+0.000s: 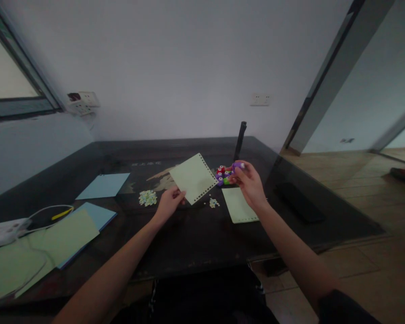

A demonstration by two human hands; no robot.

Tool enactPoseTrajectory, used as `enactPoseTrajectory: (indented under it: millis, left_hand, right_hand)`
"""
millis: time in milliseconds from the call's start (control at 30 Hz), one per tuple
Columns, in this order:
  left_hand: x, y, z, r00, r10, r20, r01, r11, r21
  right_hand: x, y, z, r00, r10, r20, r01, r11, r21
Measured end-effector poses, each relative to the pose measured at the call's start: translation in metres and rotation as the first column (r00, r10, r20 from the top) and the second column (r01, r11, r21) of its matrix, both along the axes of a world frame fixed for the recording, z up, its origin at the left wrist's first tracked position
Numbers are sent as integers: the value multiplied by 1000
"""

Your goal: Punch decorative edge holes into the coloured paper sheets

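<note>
My left hand pinches the lower corner of a pale green paper sheet and holds it tilted above the dark table. Small holes are punched along the sheet's right and lower edges. My right hand is closed around a small purple paper punch, raised just right of the sheet. Behind that hand sits a cluster of colourful small punches on the table. A second pale green sheet lies flat under my right wrist.
Punched paper bits lie in a pile and a smaller scatter. Blue sheets and green sheets lie at left beside a white power strip with cables. A black post stands behind; a dark flat object lies right.
</note>
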State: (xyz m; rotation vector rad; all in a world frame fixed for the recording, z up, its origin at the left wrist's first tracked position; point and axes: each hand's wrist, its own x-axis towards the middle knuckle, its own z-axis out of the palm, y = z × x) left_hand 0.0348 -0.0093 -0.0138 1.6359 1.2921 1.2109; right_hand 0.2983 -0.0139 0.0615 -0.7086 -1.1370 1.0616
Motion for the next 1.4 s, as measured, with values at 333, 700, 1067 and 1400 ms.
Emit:
enactPoseTrajectory:
  millis: [333,700,1067,1400]
  left_hand:
    - [4,-3,-2,999,-43,29,45,997,-56]
    - [5,-8,4,995,-96,-31,94,994,-60]
    - [8,-9,6,992,-122,6,122,990,-75]
    - [10,-10,4,981,-127,146,147,980,-134]
  right_hand:
    - [76,139,-20,703,-370,607,393,914,102]
    - [55,194,-52,78,-132,988,438,895,85]
    - [48,201,-40,201,-34,979,281,959,-24]
    - [31,116,-26,616,-34,787,5,999,39]
